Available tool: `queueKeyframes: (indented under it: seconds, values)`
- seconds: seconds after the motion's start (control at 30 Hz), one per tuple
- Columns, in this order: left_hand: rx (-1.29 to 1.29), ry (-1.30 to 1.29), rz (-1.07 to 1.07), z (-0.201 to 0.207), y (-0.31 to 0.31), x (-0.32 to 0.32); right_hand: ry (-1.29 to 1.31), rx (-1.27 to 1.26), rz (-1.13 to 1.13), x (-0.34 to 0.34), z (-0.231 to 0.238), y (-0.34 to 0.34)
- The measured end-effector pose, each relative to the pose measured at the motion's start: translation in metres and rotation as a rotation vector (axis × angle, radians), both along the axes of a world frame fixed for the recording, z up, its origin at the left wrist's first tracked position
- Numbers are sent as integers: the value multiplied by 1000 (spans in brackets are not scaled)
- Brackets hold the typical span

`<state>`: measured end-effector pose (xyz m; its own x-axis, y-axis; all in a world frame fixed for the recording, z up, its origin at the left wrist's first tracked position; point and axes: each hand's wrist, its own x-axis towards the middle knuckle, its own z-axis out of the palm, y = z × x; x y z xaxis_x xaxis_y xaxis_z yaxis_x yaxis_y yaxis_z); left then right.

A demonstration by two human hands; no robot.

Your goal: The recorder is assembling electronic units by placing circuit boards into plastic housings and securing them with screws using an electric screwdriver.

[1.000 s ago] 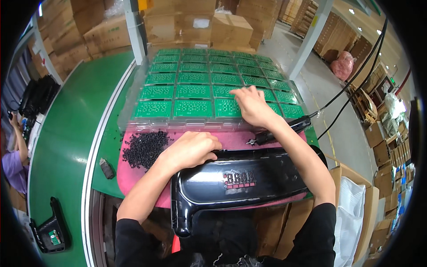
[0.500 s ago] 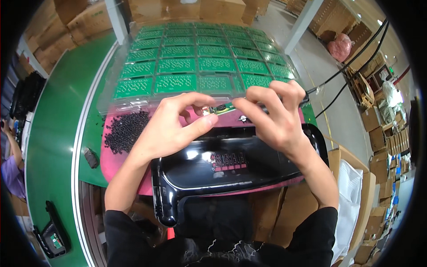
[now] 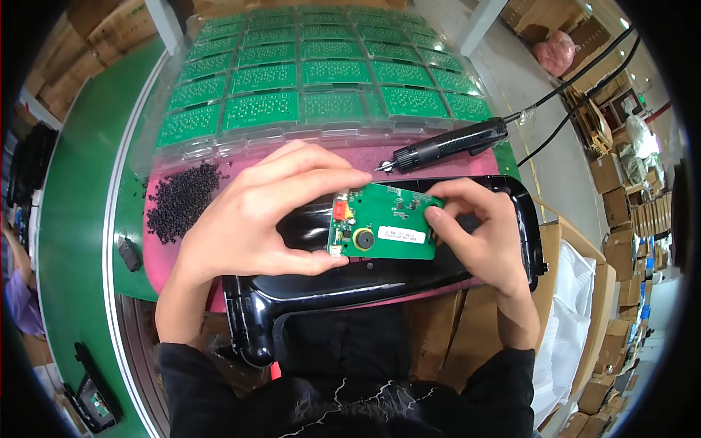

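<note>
A green circuit board (image 3: 398,219) is held between my two hands, its component side up, with a round black buzzer, a red connector and a white label showing. My left hand (image 3: 255,212) grips its left edge between thumb and fingers. At the right edge, my right hand (image 3: 482,230) pinches it with thumb and forefinger. Beneath the board lies a glossy black plastic housing (image 3: 321,288), whose middle the board partly covers. Just beyond the housing, a black electric screwdriver (image 3: 453,144) rests with its tip pointing left.
Clear trays (image 3: 241,135) of green circuit boards fill the far side. A pile of small black screws (image 3: 182,204) lies left on the pink mat (image 3: 157,266). A small dark object (image 3: 129,254) sits beside it. An open carton (image 3: 584,292) stands at right.
The circuit board has come down toward me over the housing and turned from nearly edge-on to face up. Both hands moved with it, and the screwdriver is now in plain view.
</note>
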<state>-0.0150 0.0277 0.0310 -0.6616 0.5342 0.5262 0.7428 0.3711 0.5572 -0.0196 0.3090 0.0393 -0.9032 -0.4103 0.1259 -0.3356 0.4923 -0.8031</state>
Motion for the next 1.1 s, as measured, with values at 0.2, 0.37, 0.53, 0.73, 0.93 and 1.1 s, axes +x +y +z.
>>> queueKeyframes:
  seconds: [0.2,0.37,0.53,0.73,0.93,1.1]
  values:
    - [-190,-296,-166,-1,-2,10,-305,-133,187,18,-3,23]
    - [-279,-355,-234,-2,1,19,-402,-178,237,36,-21,30]
    - [-414,-379,-37,-5,3,18,-173,-49,211,27,-32,26]
    - [-555,-377,138,-10,7,24,-9,35,288,-3,-49,17]
    - [-608,-339,71,-5,9,29,12,-10,350,-4,-55,21]
    - [-615,-312,98,-5,10,28,16,-29,354,-5,-55,21]
